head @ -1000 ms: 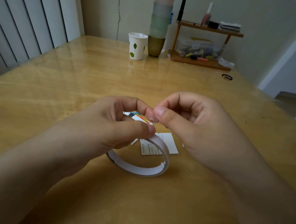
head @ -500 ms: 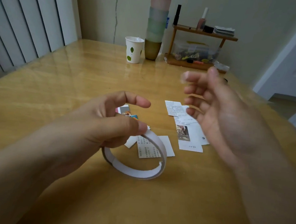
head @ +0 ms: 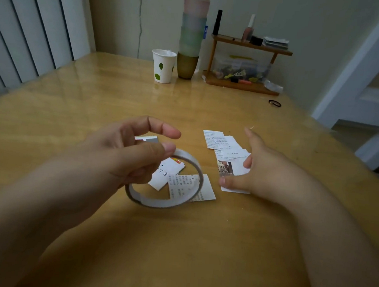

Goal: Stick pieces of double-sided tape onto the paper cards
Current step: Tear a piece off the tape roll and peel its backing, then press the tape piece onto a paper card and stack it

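1. One glossy, yellow-brown wooden table [head: 96,114] carries everything.
2. Small rectangular paper cards [head: 220,141], printed, lie scattered mid-table.
3. Thin white tape roll [head: 157,202], a hollow ring, hangs tilted above the near cards.
4. Left hand [head: 124,159] pinches its rim; index raised.
5. Right hand [head: 269,171], fingers loosely spread, presses the right-side cards.

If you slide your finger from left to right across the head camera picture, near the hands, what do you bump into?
Left hand → tape roll → card with small print → card with a picture → right hand.
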